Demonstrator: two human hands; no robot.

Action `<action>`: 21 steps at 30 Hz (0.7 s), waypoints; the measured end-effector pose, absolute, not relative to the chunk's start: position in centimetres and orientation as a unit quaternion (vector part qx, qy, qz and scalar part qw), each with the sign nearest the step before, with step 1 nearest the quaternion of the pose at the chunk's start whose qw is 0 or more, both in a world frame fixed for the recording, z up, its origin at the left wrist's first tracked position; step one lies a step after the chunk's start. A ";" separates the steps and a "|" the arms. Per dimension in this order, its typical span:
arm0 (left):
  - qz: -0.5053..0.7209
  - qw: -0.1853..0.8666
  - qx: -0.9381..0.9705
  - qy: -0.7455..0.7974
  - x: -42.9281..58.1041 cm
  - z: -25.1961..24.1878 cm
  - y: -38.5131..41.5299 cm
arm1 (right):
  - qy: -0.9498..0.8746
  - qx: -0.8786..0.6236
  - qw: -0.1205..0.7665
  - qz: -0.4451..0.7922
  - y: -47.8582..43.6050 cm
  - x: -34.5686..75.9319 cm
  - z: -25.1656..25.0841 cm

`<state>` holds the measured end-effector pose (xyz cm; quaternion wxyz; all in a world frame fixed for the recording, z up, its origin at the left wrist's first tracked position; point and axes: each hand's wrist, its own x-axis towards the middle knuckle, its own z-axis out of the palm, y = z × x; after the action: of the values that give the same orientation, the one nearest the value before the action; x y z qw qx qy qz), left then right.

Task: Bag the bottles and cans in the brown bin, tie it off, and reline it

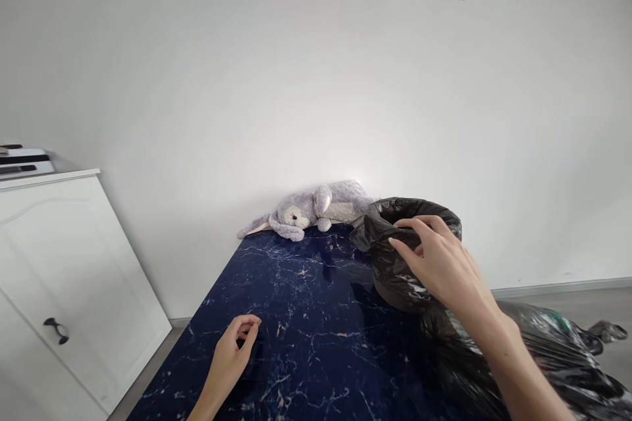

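A small bin lined with a black plastic bag (pixel 395 263) stands on the dark blue marbled table (pixel 306 316), right of the middle. My right hand (pixel 437 260) grips the near edge of the bag at the bin's rim, fingers curled over the plastic. My left hand (pixel 236 348) rests on the tabletop at the near left, fingers loosely curled, holding nothing that I can see. A grey plush animal (pixel 316 207) lies on its side at the far end of the table, against the wall.
A large full black rubbish bag (pixel 553 355) lies under my right forearm at the table's right. A white cabinet (pixel 64 276) with a dark handle stands at the left, with flat items on top. A white wall is behind.
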<state>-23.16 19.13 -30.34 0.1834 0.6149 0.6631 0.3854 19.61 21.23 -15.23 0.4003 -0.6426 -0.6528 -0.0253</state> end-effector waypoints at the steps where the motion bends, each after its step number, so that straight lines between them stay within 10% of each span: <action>1: 0.382 0.183 0.615 0.665 -23.1 -30.3 19.1 | -0.675 -0.610 0.414 -0.005 20.6 18.8 -14.7; 11: 0.369 0.180 0.634 0.655 -22.8 -30.2 19.1 | -0.900 -0.291 0.211 0.247 18.4 9.8 -16.5; 21: 0.360 0.193 0.659 0.631 -22.2 -30.0 18.5 | -0.833 -0.385 0.261 0.299 18.9 8.9 -28.4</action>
<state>-22.17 18.51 -29.99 0.1930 0.6595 0.6310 0.3601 8.94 18.90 -28.36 0.2614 -0.3848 -0.8330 0.2995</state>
